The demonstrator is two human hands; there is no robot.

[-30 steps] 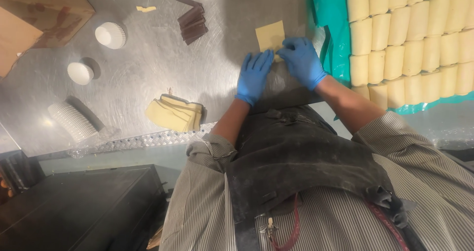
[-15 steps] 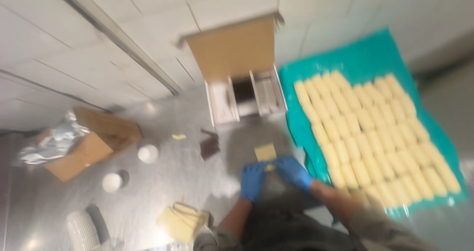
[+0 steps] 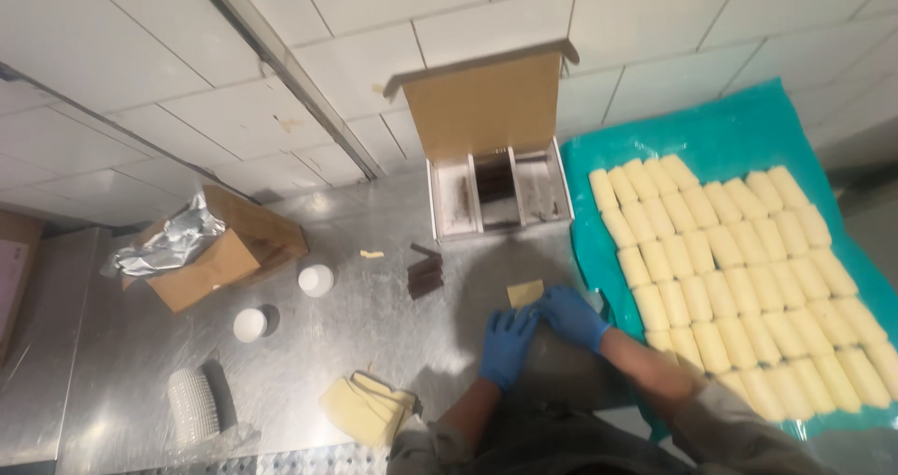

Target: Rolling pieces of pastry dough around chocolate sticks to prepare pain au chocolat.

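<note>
Rolling in progress. Many finished pale rolls [image 3: 739, 279] fill the teal sheet [image 3: 748, 138] at 3 o'clock; a stack of unrolled dough sheets [image 3: 365, 408] waits at 7 o'clock. Left hand [image 3: 506, 344] and right hand [image 3: 571, 316], each grip flat and released, press one dough piece [image 3: 525, 293] on the worktop [image 3: 374, 325]. Compared with half a second earlier, the hands are unmoved; the view is sharper.

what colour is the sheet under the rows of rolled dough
Teal green sheet, seen in the head view, lying under the pale yellow rolls.
</note>
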